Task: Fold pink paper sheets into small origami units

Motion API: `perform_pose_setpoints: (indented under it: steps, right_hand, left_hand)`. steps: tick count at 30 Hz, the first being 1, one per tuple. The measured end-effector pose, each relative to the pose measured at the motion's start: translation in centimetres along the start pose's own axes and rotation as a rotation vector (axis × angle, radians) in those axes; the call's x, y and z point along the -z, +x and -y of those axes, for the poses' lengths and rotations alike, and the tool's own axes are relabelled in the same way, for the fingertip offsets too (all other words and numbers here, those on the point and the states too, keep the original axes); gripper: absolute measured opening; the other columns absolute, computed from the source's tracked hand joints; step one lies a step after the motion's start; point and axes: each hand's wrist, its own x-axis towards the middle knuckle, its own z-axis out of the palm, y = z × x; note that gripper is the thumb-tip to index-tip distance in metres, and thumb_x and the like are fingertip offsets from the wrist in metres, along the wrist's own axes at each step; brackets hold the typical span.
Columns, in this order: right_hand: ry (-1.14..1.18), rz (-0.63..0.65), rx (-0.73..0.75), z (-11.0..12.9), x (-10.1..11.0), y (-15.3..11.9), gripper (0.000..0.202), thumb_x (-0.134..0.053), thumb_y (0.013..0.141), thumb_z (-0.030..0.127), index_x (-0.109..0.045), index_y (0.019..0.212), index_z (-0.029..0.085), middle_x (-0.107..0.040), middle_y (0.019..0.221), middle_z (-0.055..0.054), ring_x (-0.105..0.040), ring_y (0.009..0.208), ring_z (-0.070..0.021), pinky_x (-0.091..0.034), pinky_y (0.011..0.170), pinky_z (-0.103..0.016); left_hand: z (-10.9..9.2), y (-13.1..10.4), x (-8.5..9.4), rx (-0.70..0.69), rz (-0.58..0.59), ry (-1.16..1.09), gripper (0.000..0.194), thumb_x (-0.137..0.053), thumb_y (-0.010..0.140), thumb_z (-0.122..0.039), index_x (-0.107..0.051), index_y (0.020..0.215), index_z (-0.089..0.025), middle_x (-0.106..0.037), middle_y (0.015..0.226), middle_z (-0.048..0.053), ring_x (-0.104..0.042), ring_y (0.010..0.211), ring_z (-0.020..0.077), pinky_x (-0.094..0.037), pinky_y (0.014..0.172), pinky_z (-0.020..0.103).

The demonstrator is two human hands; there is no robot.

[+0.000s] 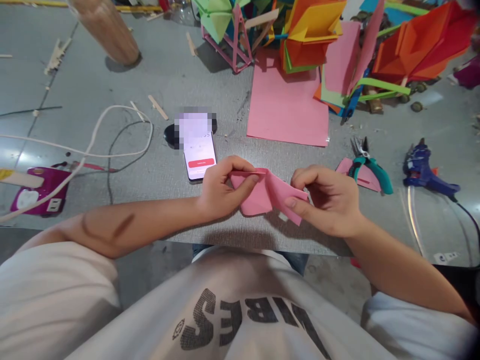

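Between my two hands is a piece of pink paper (258,197), creased near its middle so that its halves stand at an angle. My left hand (227,187) pinches the left half along its upper edge, thumb in front and fingers behind. On the other side, my right hand (326,200) grips the right end between thumb and curled fingers. The paper is held just above the near edge of the grey table (157,187). A lit phone (200,155) leans on a black object just beyond my left hand.
A pink sheet (287,105) lies ahead, below several folded coloured paper pieces (315,30). Teal-handled pliers (369,167) and a blue glue gun (429,170) lie to the right. Leftward are a white cable (92,142), a purple box (45,192) and a brown bottle (108,35).
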Motion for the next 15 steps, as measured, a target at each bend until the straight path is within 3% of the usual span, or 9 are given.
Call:
perform_pose_setpoints:
  steps: [3,8,11,15]
  right_hand:
    - [0.010,0.023,0.090,-0.1,-0.8,-0.1,0.019,-0.085,0.097,0.026,-0.067,0.102,0.031,-0.059,0.076,0.004,-0.054,0.065,-0.0181,-0.044,0.057,-0.036]
    - [0.008,0.104,0.238,0.1,-1.7,0.3,0.029,-0.077,0.106,0.054,-0.073,0.120,0.030,-0.066,0.083,0.000,-0.057,0.065,-0.0179,-0.048,0.057,-0.036]
    - [-0.061,0.105,0.269,0.0,-2.0,0.5,0.021,-0.073,0.112,0.044,-0.074,0.125,0.028,-0.068,0.084,-0.001,-0.062,0.068,-0.0172,-0.052,0.061,-0.034]
    - [-0.234,-0.007,0.375,-0.6,-2.5,0.6,0.017,-0.079,0.107,0.028,-0.074,0.123,0.027,-0.073,0.089,-0.001,-0.067,0.073,-0.0167,-0.056,0.063,-0.032]
  left_hand:
    - [0.0,0.0,0.1,-0.039,0.000,0.011,0.009,-0.084,0.101,-0.024,-0.077,0.105,-0.021,-0.082,0.090,0.000,-0.077,0.078,0.0127,-0.060,0.071,0.025]
    - [0.0,-0.1,0.2,-0.029,0.024,0.036,0.011,-0.082,0.105,-0.031,-0.077,0.104,-0.021,-0.083,0.090,0.001,-0.078,0.078,0.0130,-0.061,0.071,0.025]
    - [-0.2,-0.2,0.3,-0.051,0.040,0.012,0.007,-0.084,0.103,-0.026,-0.079,0.105,-0.021,-0.084,0.090,0.000,-0.079,0.078,0.0122,-0.062,0.071,0.023]
    - [-0.5,-0.5,0.4,-0.055,0.090,0.002,0.006,-0.085,0.103,-0.024,-0.082,0.107,-0.021,-0.087,0.094,0.002,-0.082,0.081,0.0136,-0.064,0.074,0.024]
